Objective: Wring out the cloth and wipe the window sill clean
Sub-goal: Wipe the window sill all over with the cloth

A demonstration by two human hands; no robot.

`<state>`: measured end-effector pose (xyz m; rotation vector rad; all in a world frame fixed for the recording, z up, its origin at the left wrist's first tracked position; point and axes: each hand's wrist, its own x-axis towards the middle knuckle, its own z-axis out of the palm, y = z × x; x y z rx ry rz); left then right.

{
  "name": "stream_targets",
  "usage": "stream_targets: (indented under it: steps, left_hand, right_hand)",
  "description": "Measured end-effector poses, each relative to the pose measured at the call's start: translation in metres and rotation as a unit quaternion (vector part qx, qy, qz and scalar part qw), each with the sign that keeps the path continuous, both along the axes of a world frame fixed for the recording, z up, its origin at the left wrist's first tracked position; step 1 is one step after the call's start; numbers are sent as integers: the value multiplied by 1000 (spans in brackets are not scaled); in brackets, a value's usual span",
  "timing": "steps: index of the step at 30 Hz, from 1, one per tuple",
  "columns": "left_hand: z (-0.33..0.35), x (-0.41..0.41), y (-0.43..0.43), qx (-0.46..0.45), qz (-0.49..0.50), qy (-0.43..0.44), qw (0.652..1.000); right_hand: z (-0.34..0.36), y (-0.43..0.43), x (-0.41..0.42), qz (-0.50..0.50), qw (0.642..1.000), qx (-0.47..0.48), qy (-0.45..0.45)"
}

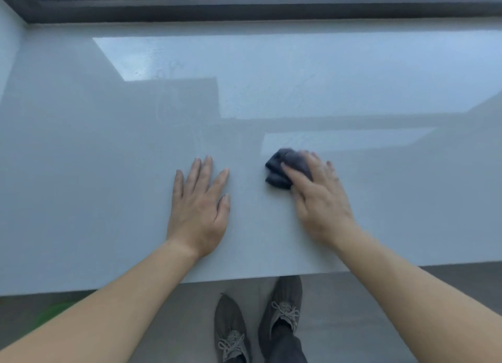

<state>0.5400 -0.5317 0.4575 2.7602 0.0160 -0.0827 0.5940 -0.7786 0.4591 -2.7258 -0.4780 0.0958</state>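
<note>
A wide, pale grey window sill [108,159] fills most of the head view. A small dark blue-grey cloth [282,167] lies bunched on it, right of centre. My right hand [317,197] presses down on the cloth, fingers spread over it, so its right part is hidden; the hand looks slightly blurred. My left hand [199,207] rests flat on the bare sill to the left of the cloth, palm down, fingers apart, holding nothing. Faint smear marks show on the sill further back.
A dark window frame [244,6] runs along the back of the sill, with a pale side wall [8,44] at the left. The sill's front edge is near my body; below it are grey floor and my two grey shoes [258,327].
</note>
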Motion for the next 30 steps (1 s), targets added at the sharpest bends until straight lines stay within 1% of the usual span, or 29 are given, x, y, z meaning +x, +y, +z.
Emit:
stream_targets:
  steps: [2, 3, 4, 6, 8, 9, 10, 11, 13, 14, 15, 16, 17, 19, 21, 22, 23, 24, 25, 26, 28, 29, 30]
  left_hand:
    - [2, -1, -2, 9, 2, 15, 1000]
    - [2, -1, -3, 9, 3, 17, 1000]
    - [3, -1, -3, 7, 3, 15, 1000]
    - [4, -1, -2, 0, 7, 6, 1000]
    - [4, 0, -1, -9, 10, 2, 1000]
    - [4, 0, -1, -10, 8, 1, 1000]
    - [3, -1, -1, -8, 7, -1, 1000]
    - [2, -1, -1, -3, 7, -2, 1000]
    - [0, -1, -2, 8, 8, -1, 1000]
    - [0, -2, -2, 14, 10, -3, 1000]
    - [0, -2, -3, 19, 8, -11, 1000]
    - [0, -2, -5, 27, 0, -26, 999]
    - [2, -3, -8, 35, -13, -42, 998]
    - [4, -4, -18, 27, -36, -62, 997]
    - [7, -2, -34, -6, -44, -57, 997]
    - [8, -1, -42, -18, -44, -55, 997]
    - [9, 3, -49, -26, -40, -53, 997]
    - [9, 7, -55, -31, -34, -51, 998]
    - [10, 13, -60, -32, -30, -47, 998]
    - [9, 18, -64, -30, -27, -41, 998]
    - [7, 29, -70, -13, -29, -32, 999]
    - [6, 33, -73, -2, -34, -27, 999]
    - [4, 35, -75, 8, -35, -19, 999]
  right_hand:
    - [1, 14, -2, -124, 992, 29, 7]
    - [2, 26, -13, -143, 989, 36, 2]
    - [2, 37, -30, -121, 992, 40, -4]
    - [1, 50, -73, 0, 999, 33, -16]
    - [4, 42, -103, 113, 993, 11, -9]
    - [5, 31, -104, 148, 989, 4, -4]
    - [4, 19, -99, 152, 988, -2, -3]
    - [2, 7, -90, 119, 993, -1, -2]
    - [2, -13, -67, -28, 999, 25, -7]
    - [3, -17, -61, -99, 994, 41, -9]
    - [3, -15, -60, -144, 988, 48, -12]
    - [3, -9, -66, -155, 986, 50, -18]
    - [1, -3, -78, -134, 989, 48, -23]
    - [-1, 4, -108, -29, 999, 31, -24]
    - [1, -6, -126, 73, 997, 5, -20]
    - [3, -17, -124, 106, 994, -5, -18]
    - [3, -29, -115, 116, 993, -12, -18]
    - [2, -42, -105, 94, 995, -14, -17]
    - [1, -56, -92, 41, 999, -10, -18]
    - [1, -69, -78, -31, 999, -3, -19]
    - [4, -81, -58, -168, 986, 17, -4]
    - [4, -77, -57, -204, 979, 18, -2]
    - [3, -68, -61, -207, 978, 17, -11]
